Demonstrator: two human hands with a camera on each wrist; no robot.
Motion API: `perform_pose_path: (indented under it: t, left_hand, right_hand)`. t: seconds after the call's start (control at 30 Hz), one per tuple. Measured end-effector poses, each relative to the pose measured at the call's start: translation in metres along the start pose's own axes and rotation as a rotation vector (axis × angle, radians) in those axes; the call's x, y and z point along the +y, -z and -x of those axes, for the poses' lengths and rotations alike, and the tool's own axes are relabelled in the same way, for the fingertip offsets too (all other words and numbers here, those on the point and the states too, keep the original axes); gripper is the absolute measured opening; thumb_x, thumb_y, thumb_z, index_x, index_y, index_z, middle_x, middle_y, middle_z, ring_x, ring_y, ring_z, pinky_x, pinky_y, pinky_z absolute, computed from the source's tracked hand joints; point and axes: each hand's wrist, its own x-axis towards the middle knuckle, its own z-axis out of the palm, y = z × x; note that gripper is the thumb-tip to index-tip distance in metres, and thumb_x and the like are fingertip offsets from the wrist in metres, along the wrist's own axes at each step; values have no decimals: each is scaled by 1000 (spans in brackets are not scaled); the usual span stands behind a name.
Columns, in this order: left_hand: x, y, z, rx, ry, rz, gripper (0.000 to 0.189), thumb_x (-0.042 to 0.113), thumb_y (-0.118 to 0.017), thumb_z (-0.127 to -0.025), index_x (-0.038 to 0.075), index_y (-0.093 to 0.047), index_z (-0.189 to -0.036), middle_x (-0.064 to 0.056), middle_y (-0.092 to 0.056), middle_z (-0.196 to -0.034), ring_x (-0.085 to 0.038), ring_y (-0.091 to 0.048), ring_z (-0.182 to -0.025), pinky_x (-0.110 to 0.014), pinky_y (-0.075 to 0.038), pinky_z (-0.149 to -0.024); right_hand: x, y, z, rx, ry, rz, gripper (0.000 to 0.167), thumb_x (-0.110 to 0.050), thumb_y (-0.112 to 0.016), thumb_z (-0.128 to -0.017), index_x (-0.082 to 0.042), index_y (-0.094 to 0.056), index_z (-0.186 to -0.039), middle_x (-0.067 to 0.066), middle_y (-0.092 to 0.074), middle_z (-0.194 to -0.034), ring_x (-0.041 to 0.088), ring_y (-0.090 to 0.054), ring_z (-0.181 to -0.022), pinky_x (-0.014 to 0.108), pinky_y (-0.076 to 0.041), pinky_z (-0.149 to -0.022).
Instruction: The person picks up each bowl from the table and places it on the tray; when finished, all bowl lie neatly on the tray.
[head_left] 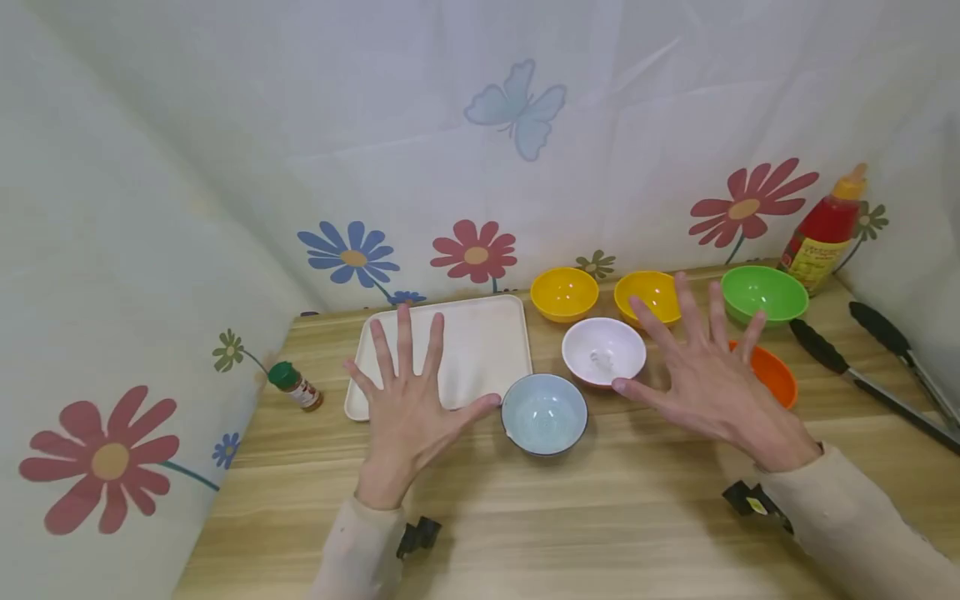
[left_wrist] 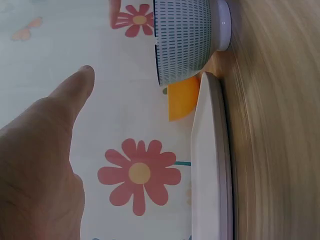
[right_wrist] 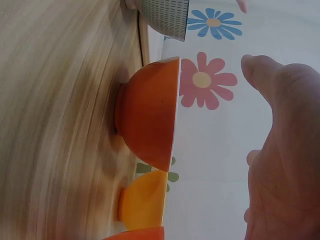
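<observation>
My left hand (head_left: 408, 408) hovers with fingers spread over the front of a white tray (head_left: 487, 333), its thumb tip close to a pale blue bowl (head_left: 545, 417). In the left wrist view that bowl (left_wrist: 185, 40) shows a patterned outside and a white foot. Fingers also splayed, my right hand (head_left: 708, 387) is above the table between a white-lined bowl (head_left: 600, 346) and an orange bowl (head_left: 776, 375), which it partly hides. The right wrist view shows the white-lined bowl's orange outside (right_wrist: 150, 115). Both hands hold nothing.
Two yellow bowls (head_left: 564, 293) and a green bowl (head_left: 765, 292) line the back. A red sauce bottle (head_left: 821, 233) stands in the back right corner. Black-tipped tongs (head_left: 870, 379) lie at the right. A green-capped spice jar (head_left: 296, 386) is left of the tray. Floral cloth (head_left: 360, 100) surrounds the table.
</observation>
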Motion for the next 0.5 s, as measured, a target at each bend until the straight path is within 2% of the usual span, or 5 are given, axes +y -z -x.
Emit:
perform_pose_path:
  t: [0.2, 0.27, 0.33, 0.4, 0.5]
  left_hand:
    - [-16, -1, -2, 35, -4, 48, 130, 96, -59, -83, 36, 4, -180, -1, 34, -182, -41, 25, -170, -92, 0, -123]
    - [-26, -1, -3, 65, 1, 90, 131, 93, -64, -82, 33, -1, -181, -3, 29, -184, -42, 16, -172, -86, -1, -128]
    - [-37, -1, -4, 89, 19, 150, 132, 89, -70, -82, 30, -7, -181, -6, 23, -186, -45, 5, -172, -82, -6, -131]
    - [-50, -1, -4, 108, 47, 211, 132, 86, -75, -82, 28, -11, -181, -9, 16, -187, -50, -6, -171, -81, -15, -131]
    - [-71, -2, -4, 110, 98, 300, 129, 80, -79, -84, 27, -12, -181, -11, 7, -188, -54, -18, -167, -83, -29, -124]
  right_hand:
    - [6, 6, -3, 0, 2, -26, 114, -81, -64, -96, -28, -10, -181, 19, 30, -181, 61, 23, -164, 93, 25, -108]
    - [12, 12, -5, 9, 9, -53, 116, -76, -70, -96, -28, -8, -181, 20, 28, -182, 60, 18, -165, 95, 14, -114]
    - [19, 20, -6, 23, 5, -80, 119, -71, -76, -95, -29, -7, -181, 21, 25, -183, 63, 9, -165, 96, -4, -117]
    - [28, 28, -6, 42, 1, -115, 122, -65, -82, -94, -29, -5, -181, 20, 21, -184, 66, 0, -164, 96, -23, -112]
    - [42, 37, -3, 87, 9, -193, 125, -55, -87, -93, -27, -2, -181, 21, 11, -185, 66, -9, -162, 96, -31, -106]
